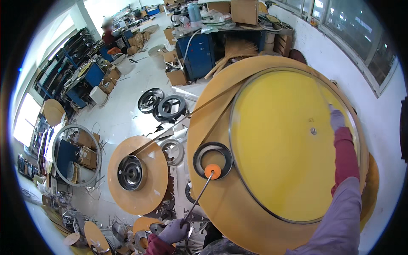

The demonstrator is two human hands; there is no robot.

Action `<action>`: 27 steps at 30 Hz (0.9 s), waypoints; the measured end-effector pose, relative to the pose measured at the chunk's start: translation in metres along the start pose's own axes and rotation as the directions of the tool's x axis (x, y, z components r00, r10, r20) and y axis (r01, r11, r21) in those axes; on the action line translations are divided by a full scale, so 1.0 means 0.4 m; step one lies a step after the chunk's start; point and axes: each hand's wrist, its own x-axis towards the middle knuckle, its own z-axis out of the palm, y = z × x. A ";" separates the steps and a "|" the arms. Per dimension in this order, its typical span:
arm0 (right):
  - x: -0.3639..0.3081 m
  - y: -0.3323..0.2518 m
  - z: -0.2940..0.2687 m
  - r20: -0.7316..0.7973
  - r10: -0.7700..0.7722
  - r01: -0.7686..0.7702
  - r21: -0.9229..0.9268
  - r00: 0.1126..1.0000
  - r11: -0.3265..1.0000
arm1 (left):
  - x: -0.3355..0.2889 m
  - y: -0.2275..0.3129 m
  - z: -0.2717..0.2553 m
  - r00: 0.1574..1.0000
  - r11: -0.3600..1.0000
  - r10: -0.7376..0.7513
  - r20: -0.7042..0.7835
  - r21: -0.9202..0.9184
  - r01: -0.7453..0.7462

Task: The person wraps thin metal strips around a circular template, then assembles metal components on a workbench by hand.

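My left hand (175, 231), in a grey glove, is wrapped round a thin metal rod (197, 199) at the lower middle. The rod's far end meets an orange disc (213, 171), which sits at the black ring (227, 153) on the large tan disc (212, 108). At the right, my right hand (338, 119), also gloved, reaches over the yellow round plate (272, 148) close to its metal rim. Its fingers look closed, with a thin blurred shape running from them toward the far rim. A flat strip (170, 128) stretches from the large disc to a reel on a smaller tan disc (119, 146).
Black rings (172, 107) and scraps lie on the floor beyond the reel. A grey hoop (54, 155) stands at the left. Farther back are a blue cabinet (196, 55), a straw broom (238, 47), cardboard boxes and another person (109, 37). A white wall (331, 53) runs along the right.
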 end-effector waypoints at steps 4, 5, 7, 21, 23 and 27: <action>-0.242 0.152 -0.050 0.194 0.232 -0.232 -0.024 0.953 0.972 | -0.007 -0.020 -0.011 0.988 0.996 -0.035 -0.150 -0.088 0.022; -0.320 0.198 -0.070 0.224 0.284 -0.283 -0.035 0.932 0.958 | 0.013 -0.045 -0.008 0.986 0.998 -0.006 -0.167 -0.068 -0.005; -0.524 0.269 -0.117 0.204 0.378 -0.407 0.126 0.903 0.905 | 0.047 -0.088 -0.009 0.971 0.993 0.119 -0.205 0.017 -0.118; -1.604 -0.234 -1.017 0.369 0.592 -0.657 0.072 0.717 0.751 | 0.161 -0.060 -0.180 0.962 0.968 0.237 -0.135 0.116 -0.222; -1.463 -0.420 -1.163 0.461 0.581 -0.706 0.158 0.671 0.690 | 0.105 -0.077 -0.214 0.972 0.978 0.199 -0.126 0.084 -0.189; -1.590 -0.590 -1.353 0.502 0.517 -0.679 0.212 0.693 0.703 | 0.115 -0.050 -0.225 0.957 0.953 0.278 -0.082 0.153 -0.263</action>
